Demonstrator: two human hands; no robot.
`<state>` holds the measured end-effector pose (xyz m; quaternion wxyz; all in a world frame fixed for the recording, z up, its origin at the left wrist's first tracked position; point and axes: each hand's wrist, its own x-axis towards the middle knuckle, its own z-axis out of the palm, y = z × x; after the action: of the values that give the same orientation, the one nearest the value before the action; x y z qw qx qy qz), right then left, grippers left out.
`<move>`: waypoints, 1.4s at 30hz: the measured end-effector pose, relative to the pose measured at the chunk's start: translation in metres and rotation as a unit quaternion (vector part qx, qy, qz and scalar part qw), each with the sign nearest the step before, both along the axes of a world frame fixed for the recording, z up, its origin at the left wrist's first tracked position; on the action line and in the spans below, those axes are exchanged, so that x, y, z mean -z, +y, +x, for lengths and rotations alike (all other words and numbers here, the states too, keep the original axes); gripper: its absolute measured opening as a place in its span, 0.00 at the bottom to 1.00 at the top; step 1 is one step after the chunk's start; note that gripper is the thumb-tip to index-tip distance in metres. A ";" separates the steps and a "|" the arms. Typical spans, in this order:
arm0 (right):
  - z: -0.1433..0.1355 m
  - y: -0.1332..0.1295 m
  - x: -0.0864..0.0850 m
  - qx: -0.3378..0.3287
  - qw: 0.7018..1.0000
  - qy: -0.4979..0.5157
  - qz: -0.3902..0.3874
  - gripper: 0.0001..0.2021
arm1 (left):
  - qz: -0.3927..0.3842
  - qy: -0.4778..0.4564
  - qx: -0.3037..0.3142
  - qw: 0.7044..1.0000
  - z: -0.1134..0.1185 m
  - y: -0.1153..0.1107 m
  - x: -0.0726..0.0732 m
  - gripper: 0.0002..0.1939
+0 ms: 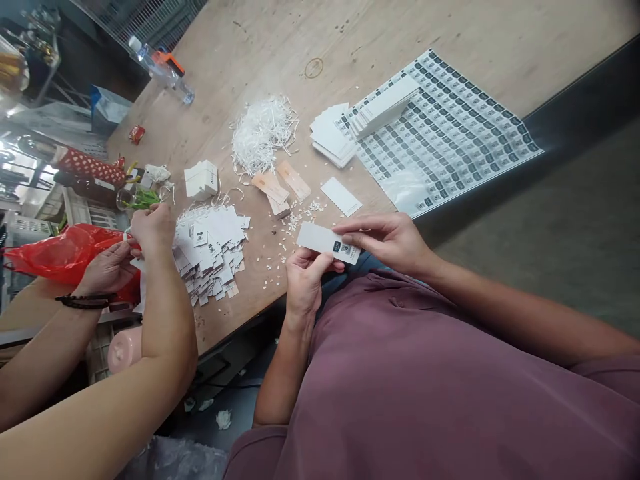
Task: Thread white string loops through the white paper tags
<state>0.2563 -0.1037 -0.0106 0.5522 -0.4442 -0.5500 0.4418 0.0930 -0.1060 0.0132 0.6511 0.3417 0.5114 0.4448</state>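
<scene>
A white card (317, 238) with a dark label and a square code near its right end is held at the table's front edge. My left hand (306, 280) grips its lower edge, thumb on top. The fingers of my right hand (387, 241) press on the card's right end, by the labels. Just beyond lies a blank-looking white card (341, 196). To the right, a sheet of printed labels (450, 133) reaches over the table edge, with a stack of white cards (383, 108) on it. More white cards (330, 137) lie beside the sheet.
Left of my hands are orange cards (295, 180), small white scraps (300, 217), a heap of white strings (263, 133) and a pile of tagged cards (213, 250). Another person's hands (153, 230) work near a red bag (65, 260). A bottle (160, 70) lies farther back.
</scene>
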 end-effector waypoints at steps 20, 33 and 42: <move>-0.006 -0.005 0.013 0.074 0.966 -0.149 0.200 0.06 | 0.136 0.085 -0.071 0.984 0.008 -0.014 0.015 0.12; -0.008 0.003 -0.001 0.075 0.997 -0.007 -0.005 0.08 | 0.171 0.134 -0.170 0.961 -0.002 -0.001 0.018 0.10; -0.013 0.001 0.008 0.080 0.945 -0.200 0.246 0.05 | 0.191 0.165 -0.128 0.959 0.003 -0.005 0.015 0.11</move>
<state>0.2428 -0.1027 -0.0183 0.5564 -0.4159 -0.7037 0.1492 0.0965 -0.1108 -0.0021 0.4178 0.4603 0.5564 0.5514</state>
